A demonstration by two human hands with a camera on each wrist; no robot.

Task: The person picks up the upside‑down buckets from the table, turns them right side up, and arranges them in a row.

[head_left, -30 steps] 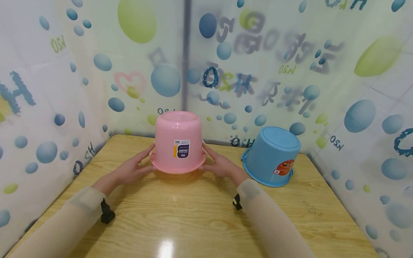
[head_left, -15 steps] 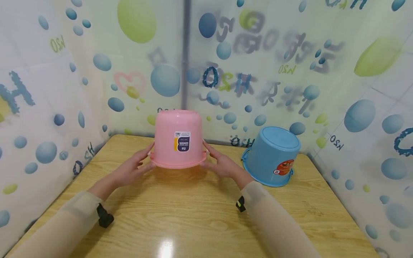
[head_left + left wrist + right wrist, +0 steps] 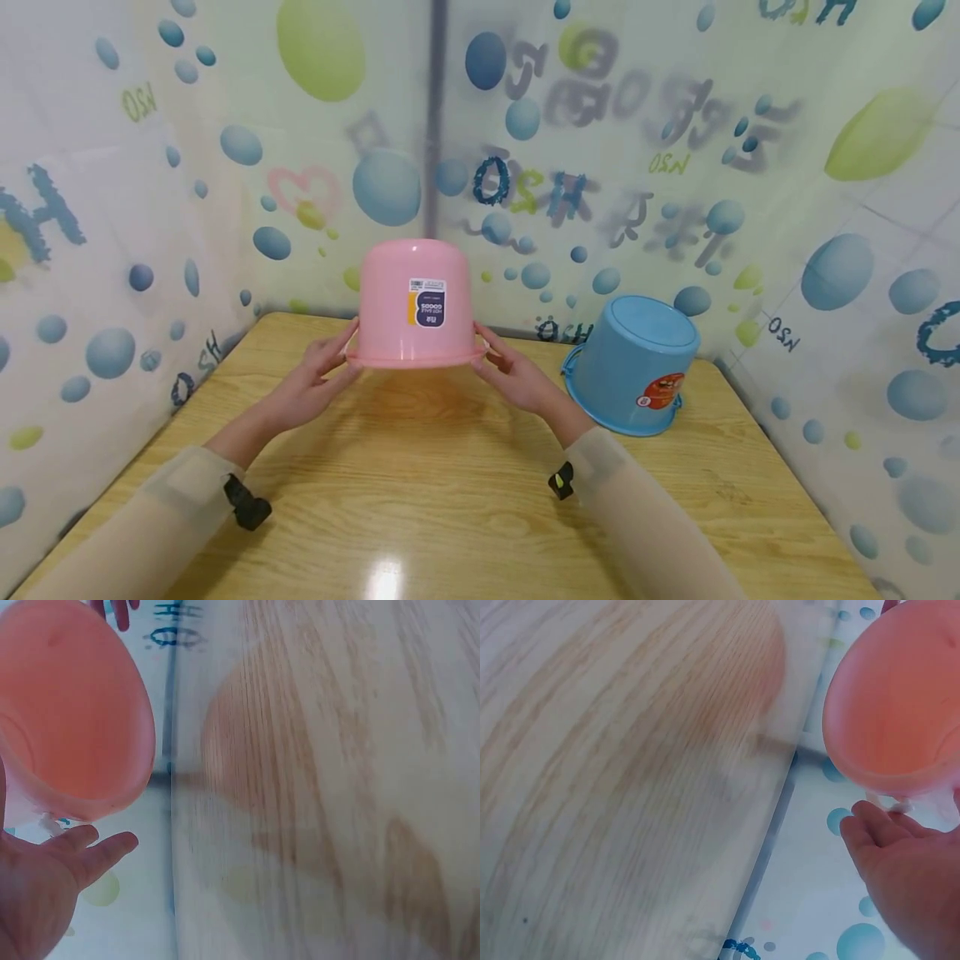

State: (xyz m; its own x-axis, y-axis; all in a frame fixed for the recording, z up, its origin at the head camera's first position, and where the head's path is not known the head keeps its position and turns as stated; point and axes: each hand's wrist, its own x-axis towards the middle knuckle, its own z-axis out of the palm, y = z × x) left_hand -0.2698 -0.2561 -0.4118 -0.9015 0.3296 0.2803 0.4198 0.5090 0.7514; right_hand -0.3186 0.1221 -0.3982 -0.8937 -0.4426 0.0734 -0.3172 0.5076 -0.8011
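Note:
A pink bucket, bottom up with a dark label on its side, is raised off the table in the head view. My left hand holds its left side at the rim, thumb low and fingers along the wall. Opposite, my right hand grips the right side the same way. The bucket's hollow inside shows in the left wrist view, above my left hand. From the right wrist, the bucket's open mouth faces the camera, with a white handle joint near my right hand's fingers.
A blue bucket with a red sticker stands upside down on the right of the wooden table. Patterned curtains close off the back and both sides.
Both hands have lifted the pink bucket from the table, its opening tipping slightly toward me. The blue bucket has stayed in place.

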